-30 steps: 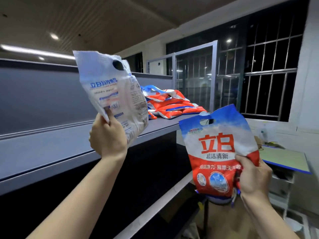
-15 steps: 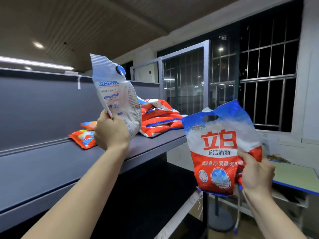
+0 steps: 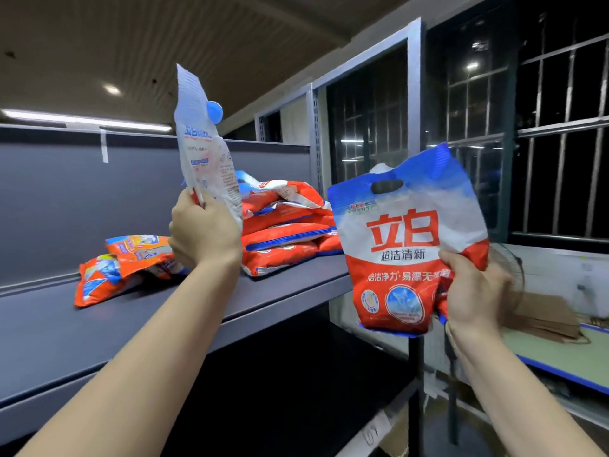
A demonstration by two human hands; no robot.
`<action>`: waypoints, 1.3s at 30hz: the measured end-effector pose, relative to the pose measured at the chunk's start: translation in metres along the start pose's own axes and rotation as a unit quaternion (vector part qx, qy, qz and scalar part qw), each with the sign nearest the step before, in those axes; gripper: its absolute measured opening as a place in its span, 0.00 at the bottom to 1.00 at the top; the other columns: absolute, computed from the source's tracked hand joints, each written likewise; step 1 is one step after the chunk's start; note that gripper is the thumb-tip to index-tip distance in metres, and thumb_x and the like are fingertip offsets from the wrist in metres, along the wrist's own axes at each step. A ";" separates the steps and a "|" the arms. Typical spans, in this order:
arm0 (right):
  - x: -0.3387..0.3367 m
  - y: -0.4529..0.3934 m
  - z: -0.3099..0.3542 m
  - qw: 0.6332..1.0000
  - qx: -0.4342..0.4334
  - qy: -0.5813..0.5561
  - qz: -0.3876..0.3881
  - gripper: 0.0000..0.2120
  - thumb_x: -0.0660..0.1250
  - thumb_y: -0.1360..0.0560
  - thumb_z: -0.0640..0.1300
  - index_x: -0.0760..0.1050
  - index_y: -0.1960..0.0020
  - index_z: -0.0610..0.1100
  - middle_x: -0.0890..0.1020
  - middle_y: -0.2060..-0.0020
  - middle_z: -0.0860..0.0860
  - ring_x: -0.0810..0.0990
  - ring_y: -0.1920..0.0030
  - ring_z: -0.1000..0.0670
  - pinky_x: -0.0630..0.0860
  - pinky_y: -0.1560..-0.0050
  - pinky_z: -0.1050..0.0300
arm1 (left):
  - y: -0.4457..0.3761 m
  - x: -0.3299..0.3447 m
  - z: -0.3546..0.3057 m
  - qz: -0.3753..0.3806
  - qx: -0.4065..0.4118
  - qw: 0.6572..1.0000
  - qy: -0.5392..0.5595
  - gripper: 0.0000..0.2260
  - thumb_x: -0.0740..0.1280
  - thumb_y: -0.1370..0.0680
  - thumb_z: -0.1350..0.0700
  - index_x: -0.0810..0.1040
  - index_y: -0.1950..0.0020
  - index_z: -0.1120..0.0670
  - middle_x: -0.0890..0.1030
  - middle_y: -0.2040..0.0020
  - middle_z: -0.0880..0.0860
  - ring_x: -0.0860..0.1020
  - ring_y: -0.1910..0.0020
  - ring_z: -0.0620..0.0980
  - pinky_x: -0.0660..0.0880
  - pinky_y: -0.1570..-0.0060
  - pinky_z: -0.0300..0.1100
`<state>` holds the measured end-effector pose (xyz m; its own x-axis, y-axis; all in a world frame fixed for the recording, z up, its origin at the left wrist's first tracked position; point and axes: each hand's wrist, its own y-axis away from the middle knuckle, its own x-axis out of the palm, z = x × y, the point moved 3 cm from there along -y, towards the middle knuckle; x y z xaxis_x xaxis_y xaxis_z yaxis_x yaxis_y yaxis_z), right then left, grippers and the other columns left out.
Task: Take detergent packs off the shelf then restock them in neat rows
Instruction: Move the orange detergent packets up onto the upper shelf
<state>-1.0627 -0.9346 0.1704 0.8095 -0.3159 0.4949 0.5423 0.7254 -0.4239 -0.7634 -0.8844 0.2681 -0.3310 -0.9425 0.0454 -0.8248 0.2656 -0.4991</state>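
Restocking step: left hand (image 3: 205,230) grips one pack (image 3: 206,153), right hand (image 3: 474,293) another (image 3: 407,239), fingers curled. Next: stand both on shelf (image 3: 280,291).

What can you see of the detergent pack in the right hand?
The detergent pack is a soft plastic pouch, blue along the top, white in the middle, red below, with large red characters and round pictures near the bottom. A cut-out handle slot sits near its top edge. It is held upright, front toward the camera, in the air right of the shelf. The right hand grips its lower right corner, crumpling it there. Nothing else touches it.
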 end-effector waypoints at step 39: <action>0.305 -0.123 -0.103 0.671 -0.345 0.411 0.512 0.28 0.58 0.28 0.63 0.60 0.29 0.65 0.58 0.25 0.56 0.42 0.23 0.48 0.30 0.31 0.37 | 0.006 0.189 0.041 0.300 0.407 0.724 -0.469 0.20 0.54 0.25 0.35 0.77 0.40 0.39 0.71 0.33 0.39 0.59 0.29 0.46 0.40 0.29 0.56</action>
<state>-0.8596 -1.1830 0.2950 0.5341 -0.3050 -0.7885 -0.6472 0.4526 -0.6135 -0.8123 -1.0690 0.2379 0.2536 -0.5307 -0.8087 0.0080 0.8372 -0.5469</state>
